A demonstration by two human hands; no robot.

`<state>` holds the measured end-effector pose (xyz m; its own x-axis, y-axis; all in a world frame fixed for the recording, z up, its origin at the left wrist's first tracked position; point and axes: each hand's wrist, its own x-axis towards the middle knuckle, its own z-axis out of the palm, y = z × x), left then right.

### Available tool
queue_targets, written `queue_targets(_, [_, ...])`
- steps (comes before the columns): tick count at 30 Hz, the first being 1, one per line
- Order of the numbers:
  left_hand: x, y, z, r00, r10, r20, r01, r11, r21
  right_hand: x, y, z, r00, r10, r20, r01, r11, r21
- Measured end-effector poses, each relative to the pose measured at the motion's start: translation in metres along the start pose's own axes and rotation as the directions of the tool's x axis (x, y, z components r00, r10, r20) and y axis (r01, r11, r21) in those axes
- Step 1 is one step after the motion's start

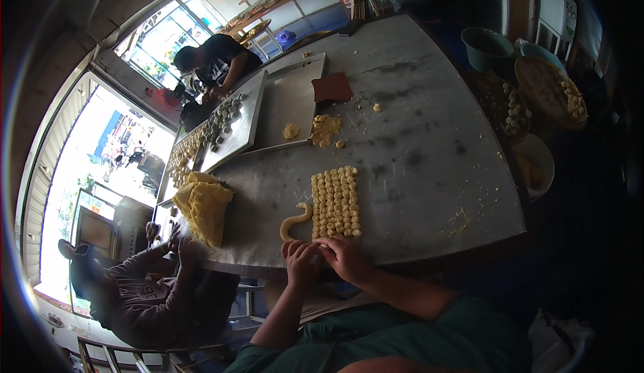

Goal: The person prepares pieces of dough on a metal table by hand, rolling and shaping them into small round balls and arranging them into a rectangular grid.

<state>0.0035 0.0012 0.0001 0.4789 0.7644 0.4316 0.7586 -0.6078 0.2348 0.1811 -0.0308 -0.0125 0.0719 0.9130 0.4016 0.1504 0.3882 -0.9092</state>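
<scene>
At the table's near edge my left hand (301, 263) is closed over the lower end of a pale yellow dough rope (293, 222). The rest of the rope curves away from it in a hook on the metal tabletop. My right hand (345, 259) meets the left hand's fingertips, its fingers bent and closed. Whatever lies between them is hidden. Just beyond my right hand, small dough balls (335, 202) stand in tight rows, forming a block beside the rope. Left of these sits a big mound of yellow dough (204, 208).
Farther off lie a crumbly dough piece (326, 130), a dark red sheet (333, 87) and metal trays (285, 104), one with greyish balls (225, 118). A co-worker (147, 292) works by the mound, another (221, 61) beyond the trays. Baskets (547, 84) stand right of the table.
</scene>
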Motion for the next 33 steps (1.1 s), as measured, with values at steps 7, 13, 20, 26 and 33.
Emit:
queue_targets(7, [-0.010, 0.007, 0.004, 0.971, 0.064, -0.232, -0.070, 0.997, -0.020, -0.003, -0.005, -0.006, 1.000, 0.000, 0.029, 0.002, 0.998, -0.070])
queue_targets(13, [0.006, 0.009, 0.007, 0.917, 0.077, -0.392, -0.128, 0.986, -0.105, 0.003, -0.001, -0.009, 0.991, 0.057, 0.120, -0.020, 0.958, -0.287])
queue_targets(20, [0.004, 0.007, -0.007, 0.982, -0.112, -0.151, 0.083, 0.979, -0.186, 0.065, 0.008, -0.040, 0.982, -0.030, -0.185, -0.079, 0.829, -0.553])
queue_targets(26, [0.007, 0.010, -0.005, 0.988, -0.090, -0.129, 0.058, 0.970, -0.237, 0.123, 0.067, -0.081, 0.955, 0.173, -0.242, -0.297, 0.493, -0.818])
queue_targets(33, [0.009, 0.011, -0.005, 0.989, -0.085, -0.119, 0.053, 0.966, -0.251, 0.133, 0.063, -0.083, 0.937, 0.311, -0.160, -0.276, 0.378, -0.884])
